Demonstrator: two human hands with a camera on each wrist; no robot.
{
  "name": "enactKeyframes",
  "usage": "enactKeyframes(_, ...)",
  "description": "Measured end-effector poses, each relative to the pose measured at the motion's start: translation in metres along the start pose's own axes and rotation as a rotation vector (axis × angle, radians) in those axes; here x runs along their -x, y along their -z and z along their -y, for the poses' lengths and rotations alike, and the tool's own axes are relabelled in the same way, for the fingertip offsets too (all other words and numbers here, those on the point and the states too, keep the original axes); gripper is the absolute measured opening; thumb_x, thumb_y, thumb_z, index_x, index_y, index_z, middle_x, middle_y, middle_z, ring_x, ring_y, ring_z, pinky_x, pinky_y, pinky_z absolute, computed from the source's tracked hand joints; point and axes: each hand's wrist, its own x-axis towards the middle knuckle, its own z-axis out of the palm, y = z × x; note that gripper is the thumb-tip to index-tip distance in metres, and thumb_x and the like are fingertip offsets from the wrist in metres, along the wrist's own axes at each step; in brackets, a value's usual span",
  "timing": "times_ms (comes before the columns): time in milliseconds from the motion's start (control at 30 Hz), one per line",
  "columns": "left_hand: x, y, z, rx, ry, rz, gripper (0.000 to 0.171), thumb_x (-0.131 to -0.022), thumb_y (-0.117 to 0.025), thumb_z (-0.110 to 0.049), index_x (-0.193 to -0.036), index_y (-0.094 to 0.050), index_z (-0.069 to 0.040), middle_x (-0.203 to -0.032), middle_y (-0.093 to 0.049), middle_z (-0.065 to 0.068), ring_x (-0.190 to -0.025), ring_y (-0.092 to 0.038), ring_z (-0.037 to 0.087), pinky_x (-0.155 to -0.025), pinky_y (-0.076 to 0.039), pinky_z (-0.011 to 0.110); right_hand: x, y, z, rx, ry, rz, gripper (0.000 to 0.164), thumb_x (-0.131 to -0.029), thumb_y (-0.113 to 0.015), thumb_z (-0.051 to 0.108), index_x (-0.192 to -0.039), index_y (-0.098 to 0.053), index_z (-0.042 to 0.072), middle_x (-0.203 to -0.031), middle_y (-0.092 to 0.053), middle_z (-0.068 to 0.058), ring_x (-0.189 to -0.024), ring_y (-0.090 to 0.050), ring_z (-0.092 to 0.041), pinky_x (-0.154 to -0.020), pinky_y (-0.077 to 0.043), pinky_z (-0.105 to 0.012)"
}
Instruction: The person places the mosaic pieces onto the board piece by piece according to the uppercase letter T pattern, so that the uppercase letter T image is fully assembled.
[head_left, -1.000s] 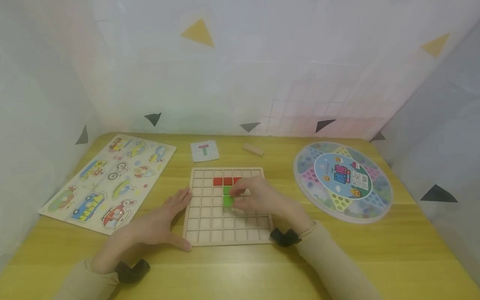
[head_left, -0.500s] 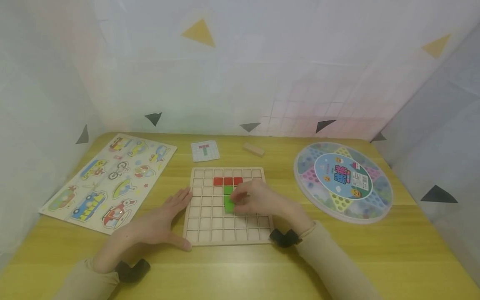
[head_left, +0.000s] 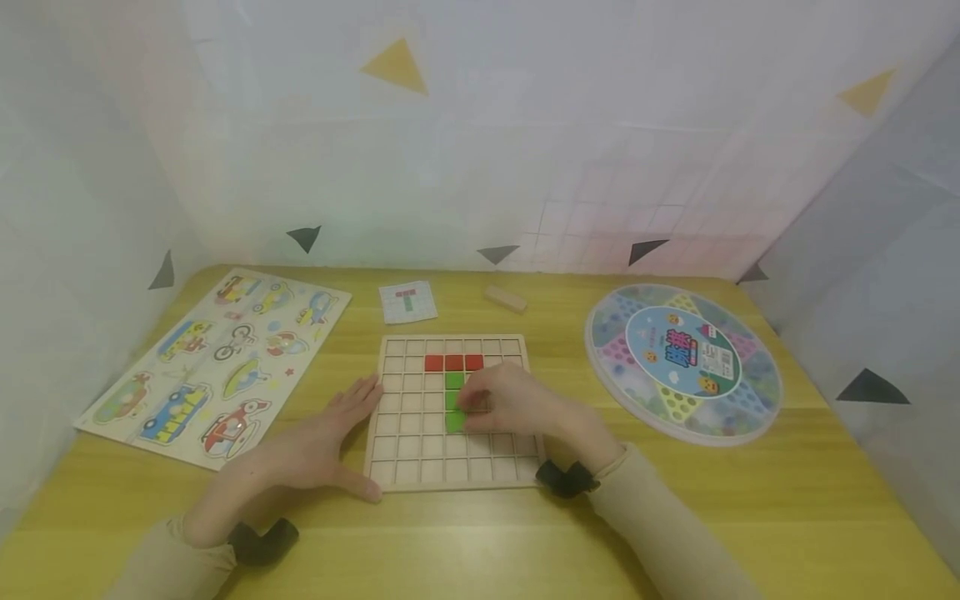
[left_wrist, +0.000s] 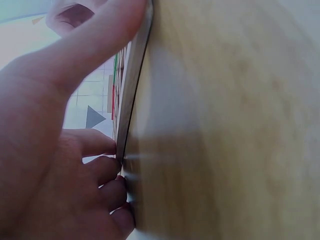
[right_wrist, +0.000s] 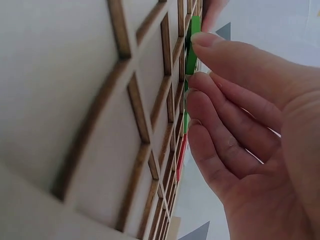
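A square wooden grid board (head_left: 409, 447) lies on the table in the head view. Three red tiles (head_left: 453, 362) form a row in it, and a column of green tiles (head_left: 454, 381) runs down from the middle red one. Over the column, my right hand (head_left: 517, 404) pinches the lowest green tile (right_wrist: 193, 45); in the right wrist view the thumb is on the tile, which sits slightly tilted above its cell. My left hand (head_left: 318, 442) rests along the board's left edge, fingers spread, thumb at the near corner.
Behind the board lie a card (head_left: 407, 302) with a red and green T pattern and a small wooden block (head_left: 506, 298). A vehicle picture puzzle (head_left: 217, 367) lies at left. At right is a round board game (head_left: 682, 362). A patterned sheet hangs behind the table.
My right hand has moved slightly toward me down the green column. The lowest green tile has come with it, one cell nearer. My left hand has stayed put.
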Motion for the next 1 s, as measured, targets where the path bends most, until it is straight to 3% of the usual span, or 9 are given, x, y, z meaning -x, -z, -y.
enactKeyframes(500, -0.0006, -0.0012, 0.0013, -0.005, -0.010, -0.005, 0.135, -0.064, -0.081, -0.069, -0.160, -0.012, -0.003, -0.168, 0.001, 0.015, -0.153, -0.002, 0.043, -0.121, -0.013, 0.060, -0.0004, -0.0028, 0.0018, 0.019, 0.022, -0.025, 0.020, -0.081, -0.084, 0.019, -0.098, -0.075, 0.013, -0.093, -0.072, 0.005, -0.083, -0.062, -0.008, -0.076, -0.054, -0.021)
enactKeyframes(1000, -0.0002, -0.0004, 0.0008, 0.001, -0.014, -0.009, 0.135, -0.063, -0.081, -0.068, -0.160, -0.012, -0.004, -0.168, 0.000, 0.014, -0.153, -0.003, 0.042, -0.121, -0.013, 0.060, -0.0005, -0.0045, 0.0022, 0.024, -0.027, -0.031, 0.022, -0.081, -0.084, 0.022, -0.100, -0.075, 0.016, -0.094, -0.072, 0.009, -0.084, -0.063, -0.005, -0.078, -0.054, -0.019)
